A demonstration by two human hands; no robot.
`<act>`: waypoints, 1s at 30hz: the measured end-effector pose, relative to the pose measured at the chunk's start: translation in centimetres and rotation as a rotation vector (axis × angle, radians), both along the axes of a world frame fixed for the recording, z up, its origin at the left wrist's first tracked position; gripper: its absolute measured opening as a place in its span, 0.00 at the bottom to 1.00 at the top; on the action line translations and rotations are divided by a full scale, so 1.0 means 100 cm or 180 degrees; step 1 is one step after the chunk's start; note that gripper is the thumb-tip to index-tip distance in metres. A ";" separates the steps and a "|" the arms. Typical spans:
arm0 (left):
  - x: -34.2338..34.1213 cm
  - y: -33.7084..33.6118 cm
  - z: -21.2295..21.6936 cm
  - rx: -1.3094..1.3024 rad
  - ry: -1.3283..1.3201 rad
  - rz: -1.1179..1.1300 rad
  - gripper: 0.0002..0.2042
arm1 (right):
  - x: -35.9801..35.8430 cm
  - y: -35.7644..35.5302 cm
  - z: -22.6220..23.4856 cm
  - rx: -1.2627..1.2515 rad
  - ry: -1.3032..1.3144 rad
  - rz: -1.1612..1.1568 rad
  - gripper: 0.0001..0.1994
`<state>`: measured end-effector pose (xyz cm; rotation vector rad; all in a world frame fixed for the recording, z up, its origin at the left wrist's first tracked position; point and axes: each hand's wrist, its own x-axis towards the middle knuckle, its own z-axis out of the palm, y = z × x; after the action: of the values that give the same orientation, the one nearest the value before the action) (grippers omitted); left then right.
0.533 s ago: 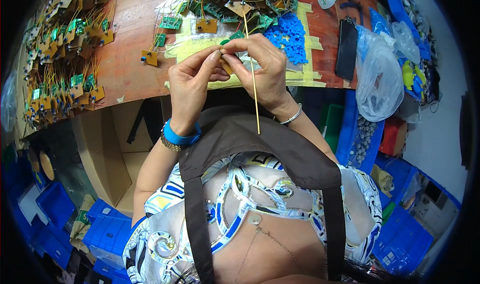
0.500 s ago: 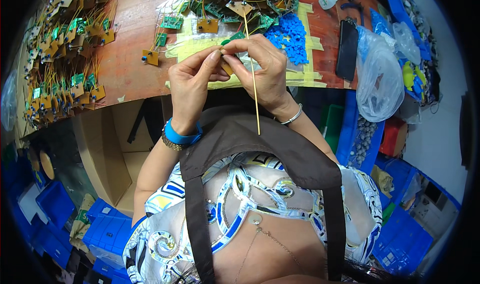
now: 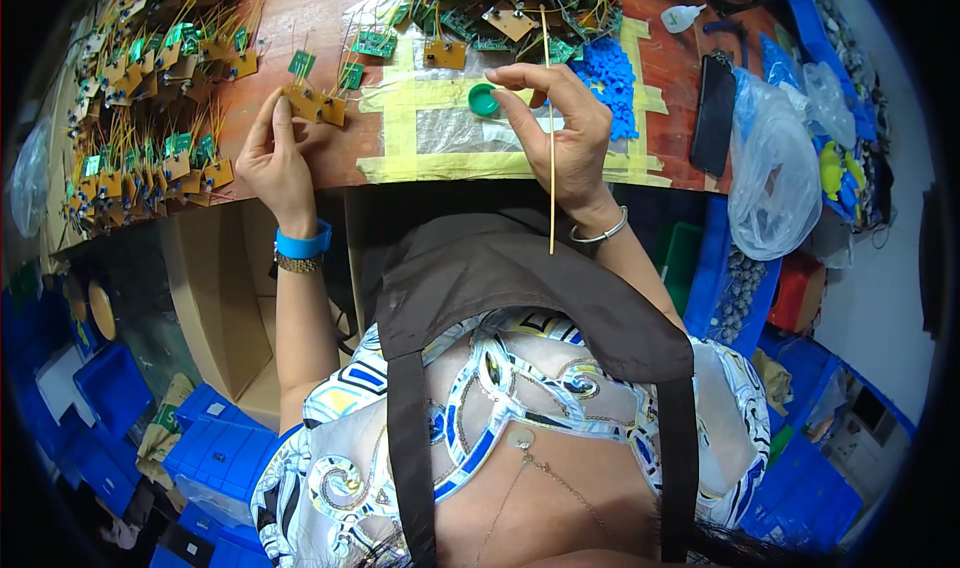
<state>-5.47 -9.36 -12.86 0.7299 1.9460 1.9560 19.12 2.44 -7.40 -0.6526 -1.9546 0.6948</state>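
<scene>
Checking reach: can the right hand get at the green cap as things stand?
Likely yes: the right hand is close beside the green cap with nothing visibly between; the thin stick it holds runs right of the cap.

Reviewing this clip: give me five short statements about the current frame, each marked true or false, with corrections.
1. The left hand touches an orange board. True.
2. The phone lies left of the blue pieces. False: the phone is to the right of the blue pieces.
3. A thin stick crosses the right hand. True.
4. The blue band is on the right wrist. False: the blue band is on the left wrist.
5. The green cap is pinched in the left hand. False: the green cap is by the right hand's fingertips.
</scene>
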 end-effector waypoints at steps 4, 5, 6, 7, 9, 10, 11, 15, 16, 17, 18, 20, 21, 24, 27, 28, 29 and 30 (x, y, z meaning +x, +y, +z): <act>-0.019 -0.005 -0.011 -0.0649 0.1050 0.0006 0.11 | 0.004 0.001 -0.003 0.0012 0.0013 -0.0016 0.08; -0.014 0.001 -0.004 -0.0647 0.1046 -0.0007 0.11 | 0.007 0.002 -0.005 0.0012 -0.0050 -0.0052 0.08; -0.007 0.008 0.008 -0.0871 0.2121 0.0220 0.11 | 0.008 0.002 -0.006 0.0009 -0.0110 -0.0081 0.08; 0.002 0.016 0.017 -0.1081 0.3197 0.0449 0.11 | 0.008 0.002 -0.005 0.0009 -0.0112 -0.0091 0.08; 0.019 0.036 0.024 -0.0617 0.3076 0.0160 0.13 | 0.009 0.001 -0.005 -0.0029 -0.0097 -0.0105 0.08; 0.023 0.045 0.028 -0.0848 0.3526 -0.0389 0.13 | 0.009 0.000 -0.005 -0.0030 -0.0092 -0.0104 0.08; 0.024 0.054 0.029 -0.1058 0.3954 -0.0966 0.14 | 0.010 0.000 -0.005 -0.0046 -0.0056 -0.0059 0.08; 0.015 0.079 0.016 -0.1524 0.4749 -0.1097 0.14 | 0.012 -0.005 -0.006 -0.0581 0.0143 0.0215 0.09; 0.013 0.080 0.019 -0.1565 0.4664 -0.1085 0.14 | 0.013 -0.006 -0.005 -0.0719 0.0138 0.0331 0.18; 0.011 0.081 0.021 -0.1593 0.4578 -0.1093 0.14 | 0.017 -0.005 -0.008 -0.0724 0.0132 0.0307 0.18; 0.009 0.082 0.024 -0.1235 0.4617 -0.0831 0.14 | 0.021 -0.003 -0.013 -0.0803 0.0052 0.0466 0.22; 0.006 0.079 0.030 -0.0885 0.4169 -0.0607 0.15 | 0.025 -0.002 -0.022 -0.0916 -0.0085 0.0619 0.31; 0.006 0.077 0.034 -0.0548 0.3719 -0.0375 0.15 | 0.026 -0.002 -0.025 -0.0923 -0.0089 0.0605 0.31; 0.015 0.064 0.037 0.0249 0.1973 -0.0411 0.12 | 0.025 0.000 -0.031 -0.0998 -0.0129 0.0589 0.28; 0.032 0.050 0.040 0.0567 0.0582 -0.0415 0.10 | 0.023 0.000 -0.035 -0.1066 -0.0258 0.0444 0.25; 0.039 0.045 0.038 0.0515 0.0354 -0.0413 0.10 | 0.023 0.001 -0.037 -0.0986 -0.0296 0.0435 0.24; 0.045 0.041 0.036 0.0463 0.0123 -0.0407 0.10 | 0.022 0.001 -0.037 -0.0905 -0.0338 0.0430 0.23; 0.050 0.038 0.035 0.0460 0.0229 -0.0434 0.10 | 0.023 0.000 -0.036 -0.0903 -0.0338 0.0429 0.23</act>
<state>-0.50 -5.59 -9.40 0.9567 1.7562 2.0279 21.40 2.46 -11.05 -0.7457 -2.0295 1.0532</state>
